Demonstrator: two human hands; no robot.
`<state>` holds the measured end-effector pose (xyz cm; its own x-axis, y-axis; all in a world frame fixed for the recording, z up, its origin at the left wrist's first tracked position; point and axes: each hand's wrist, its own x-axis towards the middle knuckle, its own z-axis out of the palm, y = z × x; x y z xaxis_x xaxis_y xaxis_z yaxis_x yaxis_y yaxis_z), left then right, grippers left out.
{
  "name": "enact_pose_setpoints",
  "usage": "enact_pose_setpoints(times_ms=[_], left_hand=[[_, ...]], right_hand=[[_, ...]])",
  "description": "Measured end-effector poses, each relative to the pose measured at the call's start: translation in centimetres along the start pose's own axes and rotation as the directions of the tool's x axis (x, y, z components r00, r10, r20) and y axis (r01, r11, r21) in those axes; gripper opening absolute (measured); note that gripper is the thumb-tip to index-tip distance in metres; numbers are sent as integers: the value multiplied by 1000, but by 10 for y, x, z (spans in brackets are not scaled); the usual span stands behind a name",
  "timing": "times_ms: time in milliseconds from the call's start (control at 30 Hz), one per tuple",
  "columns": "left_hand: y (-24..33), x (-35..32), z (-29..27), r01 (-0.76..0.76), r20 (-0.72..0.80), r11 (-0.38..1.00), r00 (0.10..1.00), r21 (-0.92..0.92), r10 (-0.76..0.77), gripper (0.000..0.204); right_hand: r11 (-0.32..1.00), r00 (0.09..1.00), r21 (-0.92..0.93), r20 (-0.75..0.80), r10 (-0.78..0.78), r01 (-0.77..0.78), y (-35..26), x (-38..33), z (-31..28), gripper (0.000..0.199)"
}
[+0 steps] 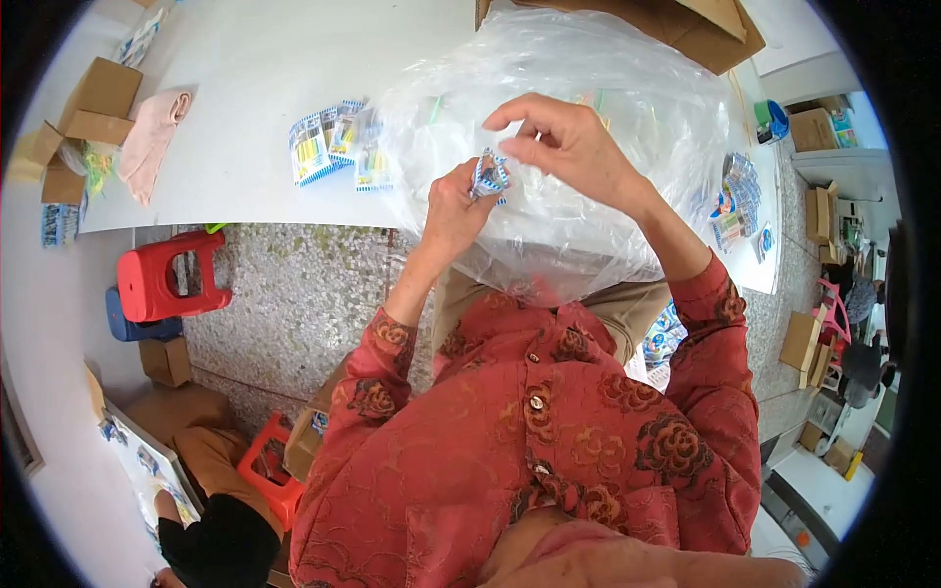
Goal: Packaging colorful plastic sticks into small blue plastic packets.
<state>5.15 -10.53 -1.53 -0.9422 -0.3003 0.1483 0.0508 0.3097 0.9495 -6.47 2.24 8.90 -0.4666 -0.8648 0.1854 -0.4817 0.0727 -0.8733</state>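
Observation:
My left hand (453,213) is closed around a small blue-and-white striped packet (491,175), held upright over the near side of a large clear plastic bag (569,59). Just above and to the right, my right hand (586,149) hovers with thumb and forefinger apart and nothing visible between them; its other fingers are curled. The bag is spread over the table and hangs down toward my lap, with small coloured pieces showing faintly through it. Left of the bag lie several flat striped packets (314,152), partly overlapping its edge.
More packets (742,191) are fanned out at the table's right end. A cardboard box (706,29) stands behind the bag. At left are a pink cloth (155,142) and an opened carton (103,98). A red stool (157,279) stands on the floor; another person (221,539) sits lower left.

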Motion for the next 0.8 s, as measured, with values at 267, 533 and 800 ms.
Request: enact_pose_setpoints(times_ms=[267, 533, 800], left_hand=[[-8, -16, -13, 87, 14, 995, 996, -46, -87, 12], [-6, -20, -21, 188, 4, 963, 982, -192, -191, 16], [-7, -26, -25, 221, 20, 941, 975, -256, -223, 8]], right_hand=[[865, 981, -465, 66, -180, 190, 79, 56, 31, 17], [528, 948, -788, 275, -157, 316, 135, 96, 79, 8], [557, 941, -759, 252, -227, 338, 129, 90, 73, 7]])
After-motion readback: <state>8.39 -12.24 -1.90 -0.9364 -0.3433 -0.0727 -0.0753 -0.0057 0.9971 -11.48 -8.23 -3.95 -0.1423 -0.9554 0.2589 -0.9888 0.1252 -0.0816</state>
